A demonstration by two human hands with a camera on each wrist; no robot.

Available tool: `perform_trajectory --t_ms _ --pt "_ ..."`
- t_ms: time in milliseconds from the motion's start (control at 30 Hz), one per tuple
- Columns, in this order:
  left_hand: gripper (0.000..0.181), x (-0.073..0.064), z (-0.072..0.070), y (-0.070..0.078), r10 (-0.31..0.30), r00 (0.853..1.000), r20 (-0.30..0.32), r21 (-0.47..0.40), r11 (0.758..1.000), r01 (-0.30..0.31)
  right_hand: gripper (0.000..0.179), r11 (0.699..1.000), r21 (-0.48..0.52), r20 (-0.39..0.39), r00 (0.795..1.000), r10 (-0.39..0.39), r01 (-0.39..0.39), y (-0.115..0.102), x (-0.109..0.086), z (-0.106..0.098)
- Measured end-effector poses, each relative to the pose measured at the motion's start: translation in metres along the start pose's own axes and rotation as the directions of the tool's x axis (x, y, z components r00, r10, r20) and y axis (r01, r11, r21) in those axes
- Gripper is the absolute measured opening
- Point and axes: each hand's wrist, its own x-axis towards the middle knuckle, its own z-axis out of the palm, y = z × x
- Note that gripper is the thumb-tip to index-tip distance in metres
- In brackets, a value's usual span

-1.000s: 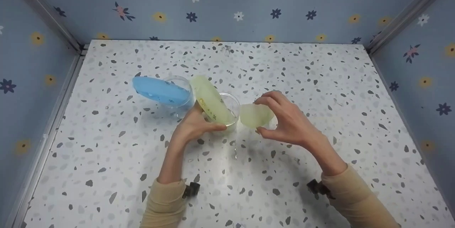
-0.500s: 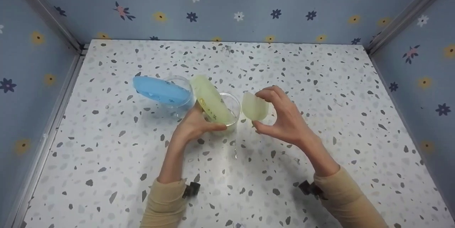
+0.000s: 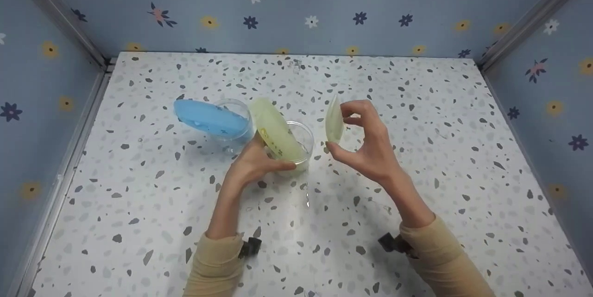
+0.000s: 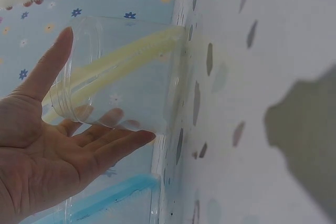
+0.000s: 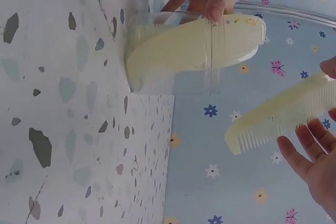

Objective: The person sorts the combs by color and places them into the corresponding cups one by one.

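Observation:
My left hand (image 3: 252,162) holds a clear plastic cup (image 3: 309,137), thumb on the near side and fingers behind it. A pale yellow-green comb (image 3: 276,128) leans inside that cup, its upper end past the rim. To the right, my right hand (image 3: 370,144) pinches a second pale yellow-green comb (image 3: 333,123) between thumb and fingers, above the table and apart from the cup. In the right wrist view this held comb (image 5: 278,114) slants with its teeth visible. Left of the cup, a blue comb (image 3: 211,118) leans in another clear cup (image 3: 231,101).
The white speckled table (image 3: 296,250) carries both cups. Flower-patterned blue panels (image 3: 296,5) stand at the back and along both sides. Each sleeve has a dark camera mount (image 3: 250,247) at its cuff.
My right hand has moved left and farther back with its comb, which has turned from showing its broad face to nearly edge-on. The left hand and both cups stay put.

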Motion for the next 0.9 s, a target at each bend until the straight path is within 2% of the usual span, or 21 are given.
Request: perform_trajectory --t_ms 200,400,600,900 --pt "0.121 0.000 0.000 0.001 -0.014 1.000 -0.001 0.016 1.000 0.014 0.060 0.998 0.055 -0.082 0.997 0.010 -0.005 -0.008 0.006 0.008" --pt "0.119 0.000 0.000 0.001 -0.012 1.000 0.001 0.011 1.000 0.012 0.060 0.989 0.143 -0.158 0.985 0.066 -0.043 -0.016 0.009 0.020" --pt "0.116 0.000 0.000 0.001 -0.010 1.000 -0.002 -0.001 1.000 0.010 0.061 0.973 0.214 -0.163 0.979 0.124 -0.088 -0.023 0.011 0.035" --pt "0.101 0.002 0.001 0.001 0.015 1.000 -0.003 -0.019 1.000 -0.015 0.060 0.952 0.233 -0.135 0.963 0.231 -0.196 -0.025 0.010 0.056"
